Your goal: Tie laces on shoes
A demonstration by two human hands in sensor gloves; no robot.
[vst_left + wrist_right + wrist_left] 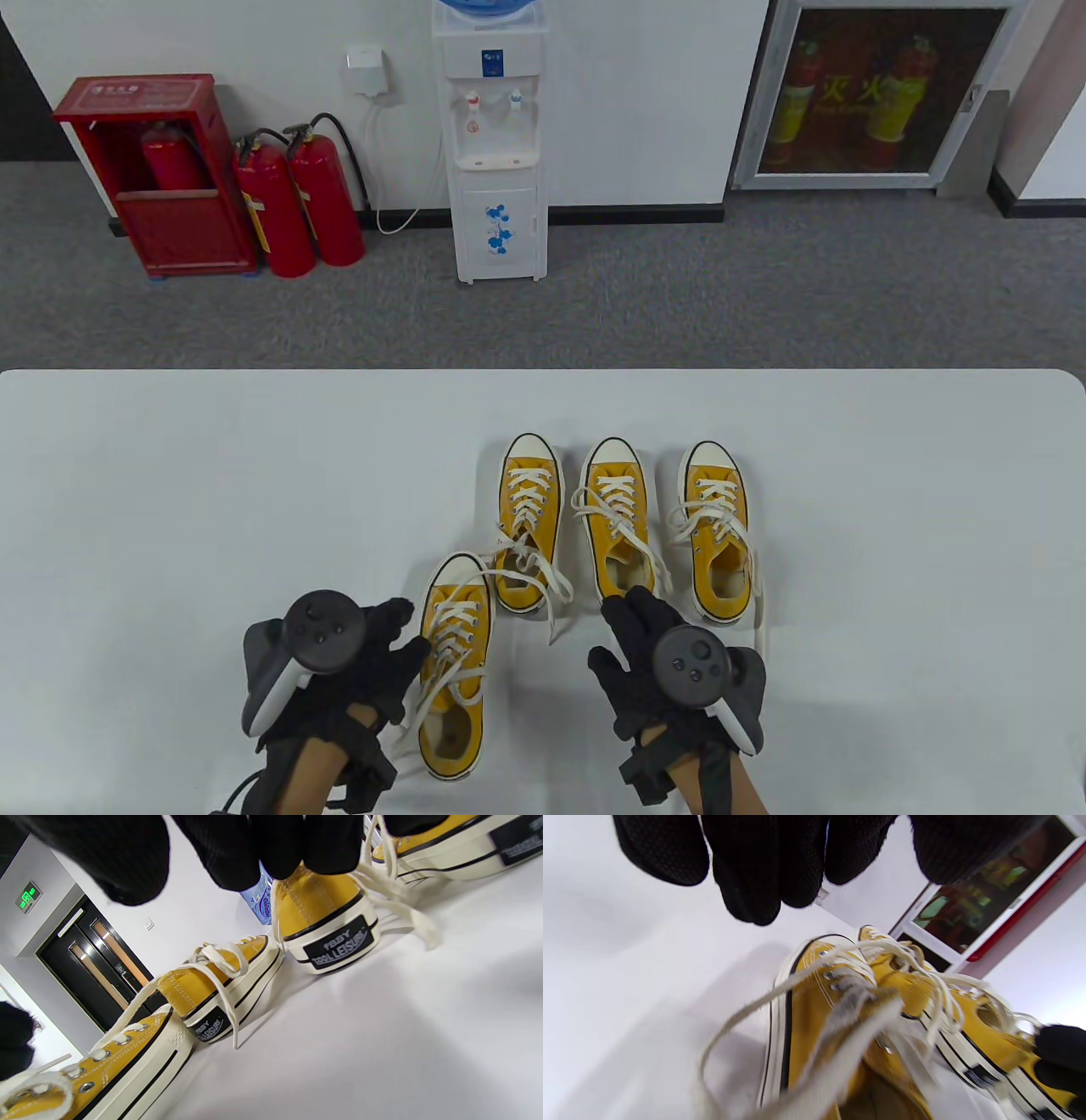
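Note:
Four yellow canvas shoes with white laces stand on the white table (pixel 170 526). The nearest shoe (pixel 458 679) has loose laces (pixel 450 645). My left hand (pixel 403 632) is open, its fingers against this shoe's left side. In the left wrist view my left fingers (pixel 755 870) hang spread above the shoe (pixel 810 1018), and a loose lace (pixel 742 1016) lies in front. My right hand (pixel 624 615) is open, its fingertips at the heel of the third shoe (pixel 618 526). In the right wrist view my right fingers (pixel 263 853) hang over that heel (pixel 326 912).
The second shoe (pixel 528 518) has loose laces trailing toward the near shoe. The fourth shoe (pixel 717 526) stands at the right, a lace end trailing past its heel. A water dispenser (pixel 496 144) and fire extinguishers (pixel 297 204) stand on the floor beyond the table.

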